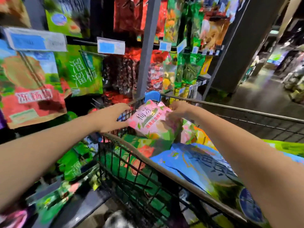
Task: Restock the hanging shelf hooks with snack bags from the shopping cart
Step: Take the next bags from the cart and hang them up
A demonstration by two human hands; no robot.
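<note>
The black wire shopping cart point(131, 170) fills the bottom of the frame, its rim running diagonally from the centre towards the lower right. Blue bags point(197, 162) lie on top of its load, and green bags point(131, 155) press against the near wire wall. Two bare forearms reach in from the lower left and lower right corners.

At mid-frame both hands hold one pink snack bag point(151, 120) just above the cart's far end. The left hand point(113, 117) pinches its left edge, and the right hand point(178, 109) is curled over its top right corner. A blue plastic corner guard point(152, 96) shows just behind the bag.

Beyond, across the upper left, hooks point(93, 53) carry hanging packets, among them a green packet point(80, 73), with price tags point(111, 46) at their tips. A grey upright post point(146, 46) rises right behind the hands, between the bays. At upper right stands a dark pillar point(238, 46), and past it a glossy aisle floor point(263, 96), blurred.
</note>
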